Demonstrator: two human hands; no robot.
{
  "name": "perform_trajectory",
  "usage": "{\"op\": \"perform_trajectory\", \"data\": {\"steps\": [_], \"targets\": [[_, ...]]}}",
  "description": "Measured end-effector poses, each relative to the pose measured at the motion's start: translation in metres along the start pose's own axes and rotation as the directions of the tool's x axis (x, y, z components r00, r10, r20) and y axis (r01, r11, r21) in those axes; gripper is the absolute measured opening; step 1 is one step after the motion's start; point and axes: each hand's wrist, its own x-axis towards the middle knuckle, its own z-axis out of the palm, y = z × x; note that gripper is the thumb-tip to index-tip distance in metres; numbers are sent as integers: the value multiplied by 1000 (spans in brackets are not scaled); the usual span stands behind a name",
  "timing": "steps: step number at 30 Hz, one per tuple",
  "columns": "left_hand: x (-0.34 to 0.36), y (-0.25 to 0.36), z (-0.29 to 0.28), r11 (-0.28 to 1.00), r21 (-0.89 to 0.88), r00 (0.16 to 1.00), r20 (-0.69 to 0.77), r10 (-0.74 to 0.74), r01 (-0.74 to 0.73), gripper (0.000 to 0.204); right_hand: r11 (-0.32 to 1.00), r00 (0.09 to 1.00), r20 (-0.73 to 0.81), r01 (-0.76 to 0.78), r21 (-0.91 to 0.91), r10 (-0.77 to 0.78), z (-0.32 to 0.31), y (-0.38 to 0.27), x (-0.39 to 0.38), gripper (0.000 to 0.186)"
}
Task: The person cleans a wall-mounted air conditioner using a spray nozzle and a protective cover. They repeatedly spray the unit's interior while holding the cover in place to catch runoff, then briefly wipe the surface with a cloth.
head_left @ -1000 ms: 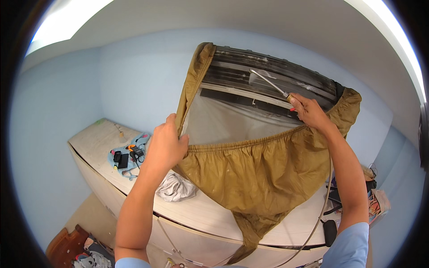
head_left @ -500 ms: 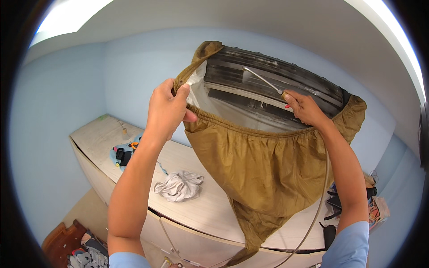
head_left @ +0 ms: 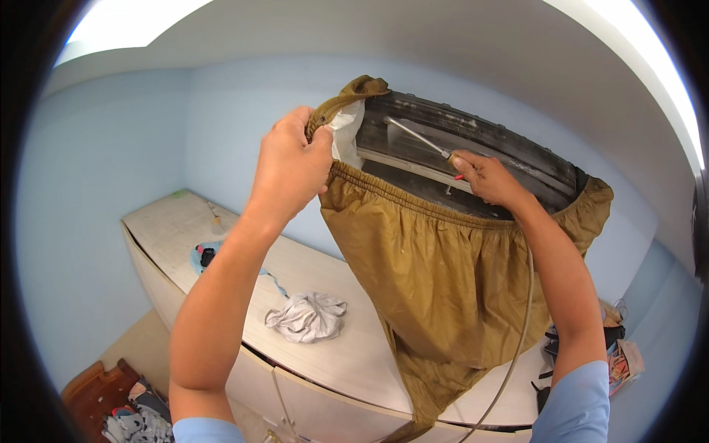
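A brown, elastic-edged fabric cover (head_left: pixel 436 288) hangs like a bag around a dark wall-mounted air conditioner (head_left: pixel 480 133) with its front casing off. White lining (head_left: pixel 346 136) shows inside the cover's left side. My left hand (head_left: pixel 292 162) pinches the gathered rim at the upper left and holds it out. In my right hand (head_left: pixel 487 179) is a spray wand (head_left: pixel 419 137), fingers wrapped around its handle. Its metal tube points up and left, the tip in front of the dark inside of the unit. A faint haze shows near the tip. A thin hose (head_left: pixel 526 317) drops down in front of the cover.
A long pale cabinet (head_left: pixel 362 354) runs below the unit. On it lie a crumpled whitish cloth (head_left: pixel 308 317), a brush-like tool (head_left: pixel 215 219) and a light-blue item with black things (head_left: pixel 205 257). Bags and loose items (head_left: pixel 620 354) crowd the right end. Brown wooden furniture (head_left: pixel 92 391) stands lower left.
The wand's tip and my right hand have shifted slightly left along the unit. My left hand still grips the rim. The whole view has moved a little.
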Motion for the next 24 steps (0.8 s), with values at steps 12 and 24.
{"op": "perform_trajectory", "data": {"steps": [12, 24], "targets": [[1, 11, -6, 1000, -11, 1000, 17, 19, -19, 21, 990, 990, 10, 139, 5, -139, 26, -8, 53, 49], [4, -5, 5, 975, 82, 978, 3, 209, -208, 20, 992, 991, 47, 123, 38, -125, 31, -30, 75, 47]]}}
